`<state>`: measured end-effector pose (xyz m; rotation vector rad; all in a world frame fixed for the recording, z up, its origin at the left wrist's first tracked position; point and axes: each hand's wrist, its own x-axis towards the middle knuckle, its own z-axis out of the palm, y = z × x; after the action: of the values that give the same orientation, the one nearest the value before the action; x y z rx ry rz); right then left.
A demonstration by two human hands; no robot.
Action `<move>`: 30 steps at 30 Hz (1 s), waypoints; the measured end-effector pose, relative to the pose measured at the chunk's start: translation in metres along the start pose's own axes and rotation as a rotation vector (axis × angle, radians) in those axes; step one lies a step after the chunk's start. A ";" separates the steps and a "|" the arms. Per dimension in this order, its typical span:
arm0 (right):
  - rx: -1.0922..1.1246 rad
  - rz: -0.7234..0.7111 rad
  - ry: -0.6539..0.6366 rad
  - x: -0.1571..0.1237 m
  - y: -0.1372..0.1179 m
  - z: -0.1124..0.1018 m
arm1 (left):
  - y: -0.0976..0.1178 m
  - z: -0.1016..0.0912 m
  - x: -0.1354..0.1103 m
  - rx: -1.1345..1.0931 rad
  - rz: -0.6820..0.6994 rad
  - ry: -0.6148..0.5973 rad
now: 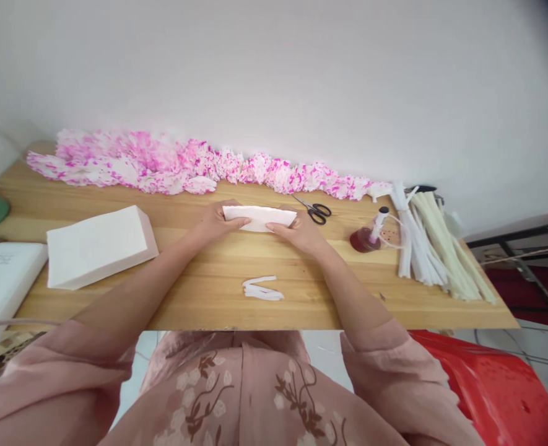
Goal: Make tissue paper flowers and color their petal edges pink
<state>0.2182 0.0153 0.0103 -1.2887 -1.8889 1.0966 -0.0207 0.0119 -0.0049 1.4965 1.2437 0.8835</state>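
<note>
A folded strip of white tissue paper (259, 215) is stretched between my hands above the middle of the wooden table. My left hand (224, 222) grips its left end, thumb laid along the near face. At the right end my right hand (298, 230) pinches it the same way; the fingers behind the paper are hidden. Just beyond the right hand lie black-handled scissors (315, 209). Closer to my body rest a few short white strips (263, 288) on the tabletop.
A thick stack of white paper (100, 246) sits at left beside a white device (8, 272). Pink-and-white crumpled paper (171, 164) lines the wall. At right stand a small bottle of dark red liquid (366, 238) and bundles of white (415, 248) and cream strips (454, 254).
</note>
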 end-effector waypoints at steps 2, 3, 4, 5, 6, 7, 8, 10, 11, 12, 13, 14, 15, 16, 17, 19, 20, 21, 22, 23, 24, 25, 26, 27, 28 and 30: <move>-0.008 0.008 -0.025 -0.001 -0.002 0.000 | 0.001 -0.001 0.000 0.049 -0.006 -0.027; -0.012 0.010 -0.030 -0.001 -0.002 -0.001 | 0.002 -0.002 0.000 0.073 -0.010 -0.032; -0.015 0.006 -0.030 -0.001 -0.003 -0.001 | 0.003 -0.002 0.000 0.085 -0.014 -0.028; -0.016 -0.002 -0.028 -0.001 -0.004 -0.001 | 0.005 -0.002 0.000 0.088 -0.014 -0.019; -0.017 -0.012 -0.025 -0.001 -0.004 -0.002 | 0.006 -0.002 -0.001 0.087 -0.011 -0.015; -0.020 -0.024 -0.026 -0.001 -0.005 -0.003 | 0.007 -0.002 -0.001 0.081 -0.004 -0.016; -0.023 -0.035 -0.030 -0.001 -0.005 -0.003 | 0.007 -0.001 -0.001 0.076 0.002 -0.020; -0.027 -0.044 -0.033 -0.001 -0.006 -0.003 | 0.006 -0.001 0.000 0.069 0.011 -0.018; -0.022 -0.040 -0.030 -0.001 -0.006 -0.002 | 0.005 0.000 0.000 0.070 0.011 -0.010; -0.012 -0.031 -0.024 -0.001 -0.006 -0.001 | 0.004 0.000 0.000 0.074 0.006 -0.003; 0.000 -0.018 -0.015 -0.001 -0.006 0.000 | 0.004 0.000 0.001 0.078 -0.004 0.003; 0.012 -0.005 -0.005 0.000 -0.005 0.002 | 0.003 0.001 0.001 0.084 -0.018 0.008; 0.020 0.004 0.004 0.000 -0.005 0.003 | 0.003 0.002 0.001 0.089 -0.033 0.018; 0.024 0.010 0.013 0.001 -0.004 0.005 | 0.003 0.003 0.001 0.094 -0.047 0.031; 0.024 0.013 0.020 0.001 -0.003 0.006 | 0.003 0.003 0.001 0.097 -0.056 0.047; 0.027 0.016 0.028 0.002 -0.002 0.007 | 0.003 0.005 0.000 0.096 -0.062 0.075; 0.031 0.020 0.027 0.002 -0.002 0.007 | 0.003 0.005 0.000 0.098 -0.062 0.079; 0.035 0.023 0.024 0.002 -0.002 0.006 | 0.003 0.005 0.000 0.100 -0.061 0.074; 0.038 0.024 0.019 0.002 -0.003 0.006 | 0.003 0.005 -0.001 0.103 -0.059 0.066; 0.041 0.025 0.012 0.001 -0.003 0.005 | 0.003 0.004 -0.001 0.107 -0.057 0.060; 0.044 0.025 0.008 0.001 -0.004 0.004 | 0.003 0.004 -0.001 0.111 -0.056 0.057; 0.048 0.024 0.006 0.001 -0.004 0.004 | 0.003 0.004 -0.001 0.113 -0.054 0.060; 0.054 0.023 0.009 0.001 -0.005 0.004 | 0.003 0.004 -0.001 0.112 -0.054 0.069; 0.062 0.022 0.013 0.001 -0.005 0.004 | 0.002 0.004 -0.001 0.108 -0.054 0.079; 0.069 0.022 0.018 0.002 -0.005 0.005 | 0.002 0.004 -0.001 0.102 -0.055 0.083; 0.068 0.027 0.022 0.003 -0.005 0.007 | 0.001 0.005 0.000 0.087 -0.060 0.076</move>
<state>0.2090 0.0145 0.0113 -1.2871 -1.8074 1.1454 -0.0159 0.0110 -0.0054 1.4972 1.3912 0.8630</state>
